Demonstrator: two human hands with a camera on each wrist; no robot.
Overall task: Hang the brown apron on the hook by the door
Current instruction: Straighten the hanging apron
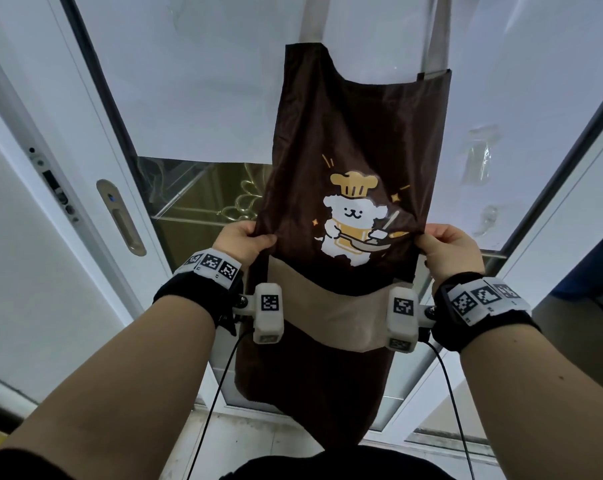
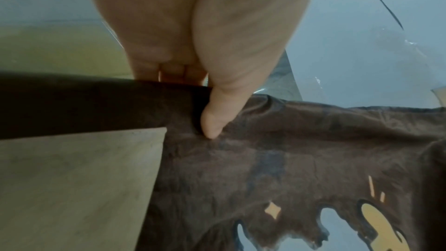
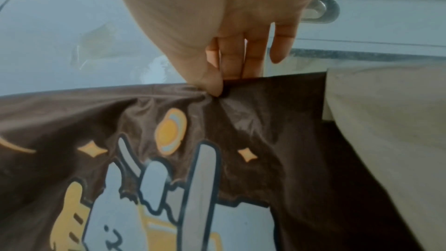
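Note:
The brown apron (image 1: 355, 133) with a cartoon chef dog print and a beige pocket band hangs in front of the door, its pale neck straps (image 1: 440, 32) running up out of the head view. The hook is out of sight. My left hand (image 1: 244, 239) pinches the apron's left edge between thumb and fingers; the left wrist view shows the thumb (image 2: 217, 117) pressed on the brown cloth (image 2: 289, 150). My right hand (image 1: 442, 242) pinches the right edge, thumb (image 3: 212, 83) against fingers on the fabric (image 3: 241, 121). The cloth is stretched flat between both hands.
A white-framed door with frosted film on its glass (image 1: 189, 81) stands behind the apron. An oval recessed handle (image 1: 121, 216) sits on the left frame and a lock plate (image 1: 55, 188) beside it. More white door frame (image 1: 552, 209) is on the right. Pale floor (image 1: 244, 441) lies below.

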